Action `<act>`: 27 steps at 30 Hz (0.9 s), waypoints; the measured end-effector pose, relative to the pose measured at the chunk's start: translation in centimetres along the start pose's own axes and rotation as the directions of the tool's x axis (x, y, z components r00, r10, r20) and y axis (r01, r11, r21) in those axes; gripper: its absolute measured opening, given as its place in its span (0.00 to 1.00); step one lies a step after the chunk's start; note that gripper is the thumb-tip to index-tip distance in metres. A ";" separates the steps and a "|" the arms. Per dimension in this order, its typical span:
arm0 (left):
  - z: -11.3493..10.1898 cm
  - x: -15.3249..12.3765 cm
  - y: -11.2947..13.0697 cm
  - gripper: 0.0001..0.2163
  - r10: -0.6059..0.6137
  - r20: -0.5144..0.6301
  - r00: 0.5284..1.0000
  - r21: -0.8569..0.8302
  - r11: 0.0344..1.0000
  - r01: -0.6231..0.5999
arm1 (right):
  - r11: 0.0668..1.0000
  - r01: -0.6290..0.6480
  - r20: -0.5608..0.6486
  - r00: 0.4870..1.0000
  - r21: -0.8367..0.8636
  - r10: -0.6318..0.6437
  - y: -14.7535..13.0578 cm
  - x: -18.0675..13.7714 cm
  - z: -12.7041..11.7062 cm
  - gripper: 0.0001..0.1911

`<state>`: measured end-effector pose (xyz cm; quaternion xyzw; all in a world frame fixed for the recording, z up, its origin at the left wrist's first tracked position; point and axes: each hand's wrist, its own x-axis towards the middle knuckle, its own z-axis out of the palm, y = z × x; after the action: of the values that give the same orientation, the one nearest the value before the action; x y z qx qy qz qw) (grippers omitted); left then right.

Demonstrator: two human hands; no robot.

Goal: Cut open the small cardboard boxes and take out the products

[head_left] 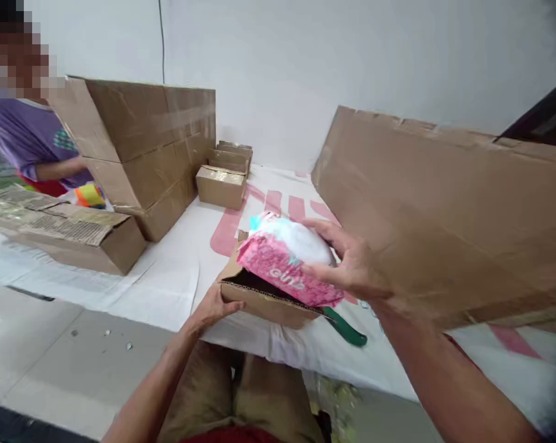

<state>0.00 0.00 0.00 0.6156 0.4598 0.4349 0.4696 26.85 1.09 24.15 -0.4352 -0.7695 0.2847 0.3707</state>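
A pink and white plastic packet (287,255) with pale lettering is tilted over an open cardboard box (269,307) at the table's front edge. My right hand (347,261) grips the packet's right side, thumb in front and fingers behind. At the box's left front corner, my left hand (218,307) holds the cardboard wall, its thumb along the front. The inside of the box shows only as a dark gap under the packet. A green-handled tool (347,329) lies against the box's right end; its far part is hidden.
Stacked taped cartons (153,147) stand at left, with small boxes (222,184) behind. A long carton (88,234) lies near a co-worker in a purple shirt (33,135). A large cardboard box (444,215) rises on the right. White cloth (167,280) covers the table.
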 end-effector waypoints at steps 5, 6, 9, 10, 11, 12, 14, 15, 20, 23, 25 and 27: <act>0.4 1.3 3.0 0.36 0.035 -0.245 0.969 0.061 0.998 -0.021 | 0.998 0.010 -0.113 0.993 -0.058 -0.016 -1.4 -2.7 -3.5 0.38; 0.1 0.5 4.1 0.36 0.040 -0.350 0.936 0.081 0.997 -0.013 | 0.997 0.008 -0.119 0.993 -0.082 -0.018 -1.8 -3.3 -3.9 0.38; -1.2 -3.0 8.3 0.32 0.070 -0.571 0.818 0.041 0.998 -0.057 | 0.983 0.026 -0.072 0.997 -0.184 -0.040 -2.9 -4.4 -4.0 0.37; -1.4 -4.2 9.9 0.30 0.072 -0.554 0.830 -0.021 0.995 -0.101 | 0.976 0.048 -0.040 0.998 -0.212 -0.057 -3.3 -4.5 -3.7 0.37; -1.5 -5.4 11.4 0.30 0.062 -0.495 0.867 -0.105 0.986 -0.130 | 0.971 0.077 -0.001 0.997 -0.228 -0.079 -3.7 -4.4 -3.3 0.36; -1.4 -6.3 12.9 0.33 0.059 -0.414 0.908 -0.207 0.966 -0.157 | 0.967 0.115 0.037 0.993 -0.230 -0.109 -4.1 -4.2 -2.8 0.37; -0.8 -7.3 15.2 0.42 0.049 -0.237 0.970 -0.402 0.904 -0.144 | 0.961 0.197 0.105 0.978 -0.197 -0.179 -5.0 -3.6 -1.6 0.38; -0.4 -7.6 16.0 0.47 0.048 -0.185 0.981 -0.461 0.878 -0.130 | 0.956 0.234 0.133 0.968 -0.175 -0.213 -5.5 -3.3 -1.0 0.39; 1.8 -7.4 17.1 0.47 0.050 -0.393 0.918 -0.517 0.814 -0.265 | 0.930 0.342 0.240 0.922 -0.133 -0.304 -7.8 -1.9 1.3 0.37; 2.6 -7.6 17.2 0.43 -0.021 -0.482 0.876 -0.603 0.733 -0.315 | 0.942 0.330 0.269 0.915 -0.064 -0.302 -8.3 -1.7 1.3 0.39; 2.5 -7.8 17.5 0.38 -0.064 -0.497 0.865 -0.651 0.688 -0.323 | 0.955 0.297 0.270 0.920 -0.015 -0.283 -8.3 -2.2 0.6 0.42; 1.9 -8.0 17.9 0.32 -0.088 -0.501 0.861 -0.681 0.654 -0.329 | 0.965 0.260 0.234 0.938 0.019 -0.257 -7.8 -3.1 -0.2 0.46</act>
<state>3.09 -10.53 16.38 0.2662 0.3001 0.7573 0.5154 24.51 -5.21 29.17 -0.2958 -0.8600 0.2783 0.3088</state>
